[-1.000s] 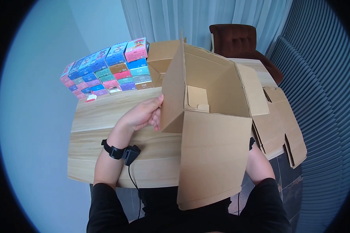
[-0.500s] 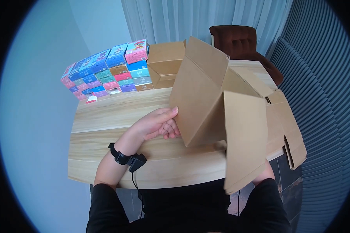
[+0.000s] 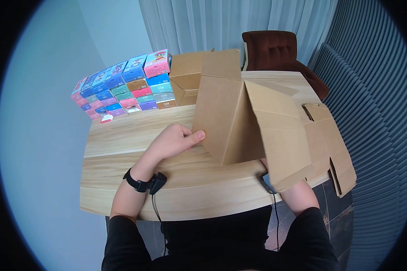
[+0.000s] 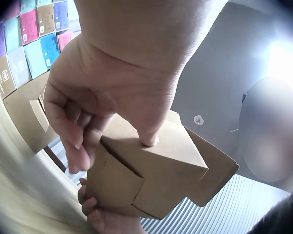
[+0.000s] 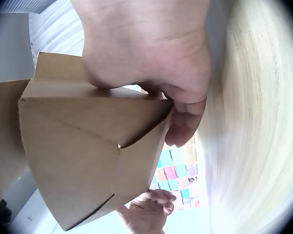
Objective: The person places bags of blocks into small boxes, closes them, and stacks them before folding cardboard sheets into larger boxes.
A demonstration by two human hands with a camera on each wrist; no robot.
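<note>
An open cardboard box (image 3: 219, 113) is tilted above the table, its top flaps spread and its inside turned from the head camera. My left hand (image 3: 172, 142) holds its lower left side, thumb on the cardboard. In the left wrist view, that hand (image 4: 117, 83) has its thumb on one face of the box (image 4: 151, 170) and its fingers bent by the edge. A flap mostly covers my right hand in the head view. The right wrist view has this hand (image 5: 156, 63) gripping an edge of the box (image 5: 78, 146), beside bottom panels with slits.
Small colourful boxes (image 3: 140, 81) are stacked at the back left of the table (image 3: 117, 167). Another open carton (image 3: 183, 67) stands beside them. Flattened cardboard (image 3: 332, 144) lies at the right edge, and a brown chair (image 3: 271, 49) is behind the table.
The box has turned and tipped, so its outer side and underside face me instead of its inside. My left hand has moved slightly right, and my right wrist has come into view.
</note>
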